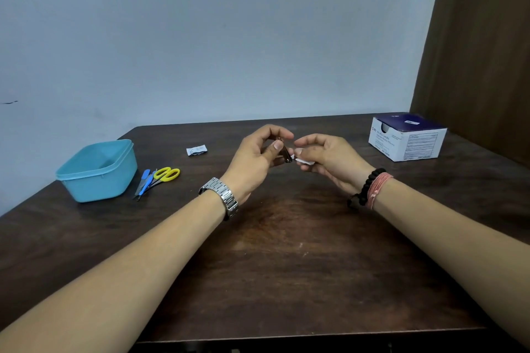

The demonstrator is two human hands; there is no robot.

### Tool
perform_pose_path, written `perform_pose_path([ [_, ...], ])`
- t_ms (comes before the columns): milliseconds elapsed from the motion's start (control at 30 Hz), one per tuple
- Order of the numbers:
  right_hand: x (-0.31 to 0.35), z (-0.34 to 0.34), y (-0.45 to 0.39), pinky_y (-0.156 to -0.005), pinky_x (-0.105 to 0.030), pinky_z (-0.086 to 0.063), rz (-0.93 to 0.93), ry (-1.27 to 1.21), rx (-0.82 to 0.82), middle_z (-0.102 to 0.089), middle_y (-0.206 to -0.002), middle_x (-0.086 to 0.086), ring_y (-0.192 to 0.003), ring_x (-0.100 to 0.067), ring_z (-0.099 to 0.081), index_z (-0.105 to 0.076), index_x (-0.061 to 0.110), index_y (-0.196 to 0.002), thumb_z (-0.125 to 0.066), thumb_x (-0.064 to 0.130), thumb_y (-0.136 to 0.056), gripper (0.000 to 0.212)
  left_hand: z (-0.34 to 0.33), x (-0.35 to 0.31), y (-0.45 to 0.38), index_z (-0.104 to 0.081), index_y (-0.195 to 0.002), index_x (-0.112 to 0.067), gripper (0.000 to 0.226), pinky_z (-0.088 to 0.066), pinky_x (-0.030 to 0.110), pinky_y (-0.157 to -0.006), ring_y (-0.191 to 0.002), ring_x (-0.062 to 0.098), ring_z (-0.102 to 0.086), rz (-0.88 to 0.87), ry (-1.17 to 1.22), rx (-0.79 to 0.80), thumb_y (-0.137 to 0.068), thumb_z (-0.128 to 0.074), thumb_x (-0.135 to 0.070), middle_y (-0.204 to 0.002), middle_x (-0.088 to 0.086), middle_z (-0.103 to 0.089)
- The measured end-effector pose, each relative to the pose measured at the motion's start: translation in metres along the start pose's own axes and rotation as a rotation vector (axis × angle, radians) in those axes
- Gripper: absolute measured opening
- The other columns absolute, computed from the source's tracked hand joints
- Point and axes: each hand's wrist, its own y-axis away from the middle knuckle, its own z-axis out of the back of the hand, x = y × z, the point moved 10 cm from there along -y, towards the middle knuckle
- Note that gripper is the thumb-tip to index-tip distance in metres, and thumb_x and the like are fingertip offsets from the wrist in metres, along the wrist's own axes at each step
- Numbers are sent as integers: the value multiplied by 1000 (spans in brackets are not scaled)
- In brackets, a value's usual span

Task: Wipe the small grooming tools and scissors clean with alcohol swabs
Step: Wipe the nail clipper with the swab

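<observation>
Metal tool (284, 152) pinched by left hand (258, 157) | right hand (327, 156) fingers pinch swab (304, 161)

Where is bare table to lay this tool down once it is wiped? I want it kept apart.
Free: the dark wooden table between the forearms, and between the hands and the white-and-blue swab box. Crowded: beside the turquoise plastic tub, where the yellow-handled scissors and blue-handled tools lie.
</observation>
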Motion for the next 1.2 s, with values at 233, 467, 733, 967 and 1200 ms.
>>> perform_pose_path([
  [233, 12, 14, 0, -47, -15, -44, 100, 269, -80, -68, -85, -9, -61, -9, -59, -63, 14, -92, -62, 4, -92, 10, 9, 9, -5, -61, -97, -20, 24, -55, 29, -78, -87, 10, -69, 57, 117, -59, -100, -45, -3, -104, 2, -58],
  [467, 22, 3, 1, -73, -23, -55, 239, 328, -35, -68, -95, -13, -80, -16, -66, -67, 15, -91, -64, -6, -86, 22, 9, 17, -3, -61, -100, -18, 21, -55, 32, -79, -89, 16, -68, 108, 174, -48, -99, -47, -3, -106, 5, -57],
  [733, 27, -5, 1, -82, -33, -55, 270, 342, 40, -75, -84, -10, -79, -13, -67, -68, 18, -85, -71, 9, -85, 10, 14, 19, -4, -59, -102, -14, 19, -57, 28, -73, -82, 13, -69, 159, 299, -118, -99, -45, 0, -86, 1, -57],
  [967, 27, -13, 3, -87, -35, -54, 235, 276, 85, -72, -88, -2, -83, -10, -66, -70, 13, -94, -54, 10, -97, 17, 30, 30, -6, -58, -102, -12, 18, -58, 26, -69, -80, 18, -59, 219, 426, -244, -98, -46, 1, -84, 5, -54],
  [1200, 20, -15, 5, -73, -20, -54, 161, 92, 164, -73, -88, -7, -77, -9, -67, -71, 6, -99, -65, 5, -89, 12, 27, 30, -4, -58, -101, -11, 19, -57, 23, -68, -72, 15, -60, 252, 521, -251, -97, -46, 4, -83, 5, -54],
])
